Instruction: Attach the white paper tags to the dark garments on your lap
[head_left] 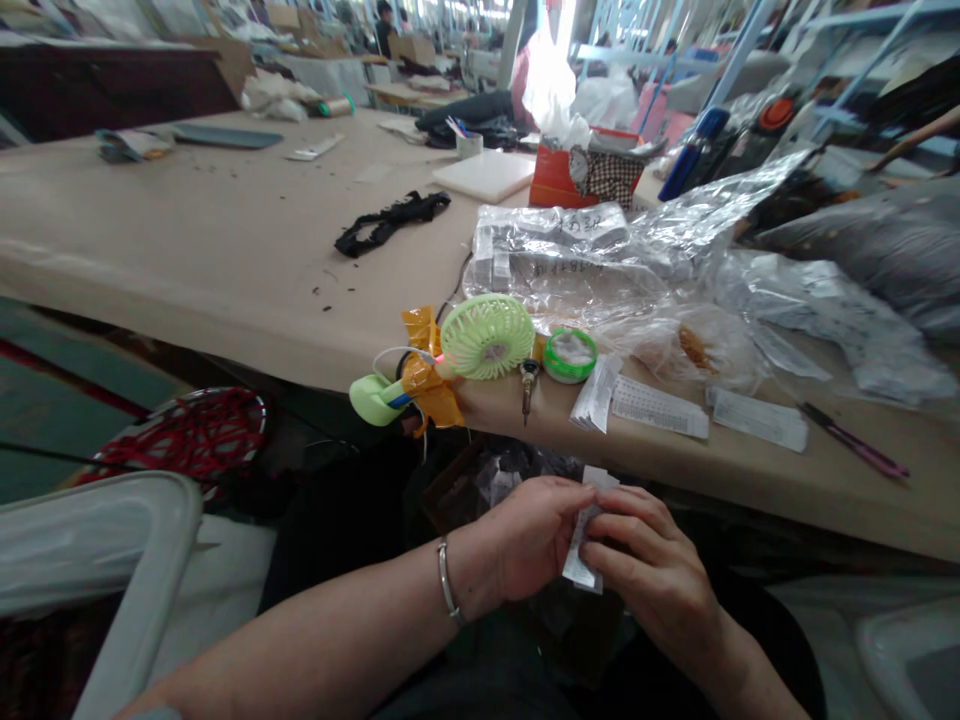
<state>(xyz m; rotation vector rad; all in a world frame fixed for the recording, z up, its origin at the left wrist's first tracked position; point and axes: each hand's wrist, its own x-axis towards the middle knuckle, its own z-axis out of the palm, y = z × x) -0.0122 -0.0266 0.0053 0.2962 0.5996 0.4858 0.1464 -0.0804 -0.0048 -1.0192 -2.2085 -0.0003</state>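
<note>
Below the table's front edge, my two hands meet around a small stack of white printed labels (583, 540). My left hand (529, 535) wears a metal bangle at the wrist and grips the labels from the left with thumb and fingers. My right hand (660, 560) has its fingers bent over them from the right. On the table edge above lie a fanned pile of labels (597, 393), a printed label strip (660, 408) and another label bundle (759, 418). A soldering iron tip (528, 388) points toward me beside a green round tin (570, 354).
A green fan (487, 338) is taped to the table edge with brown tape (435, 395). Purple-handled tweezers (859, 442) lie at the right. Clear plastic bags (562, 260) cover the table's right side. A black strap (391, 222) lies further back. White bins (169, 510) stand at lower left.
</note>
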